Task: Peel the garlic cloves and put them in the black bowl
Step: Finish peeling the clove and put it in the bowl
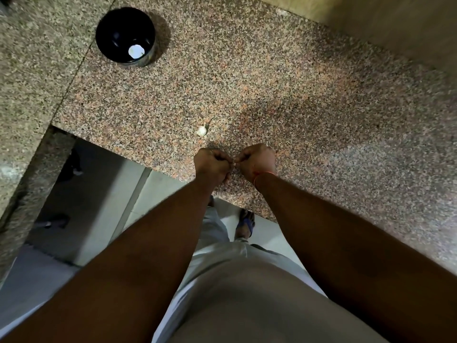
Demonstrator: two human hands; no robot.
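Now your left hand and right hand meet fingertip to fingertip over the near edge of the desk, both with fingers curled tight. Something tiny is pinched between them, too small to tell for sure; it looks like a clove. One unpeeled clove lies on the desk just beyond your hands, apart from them. Bowl sits far left on the desk, well apart from your hands, with one pale piece inside at its bottom. Red thread circles your right wrist. Below the desk edge you see tiled floor and a sandalled foot.
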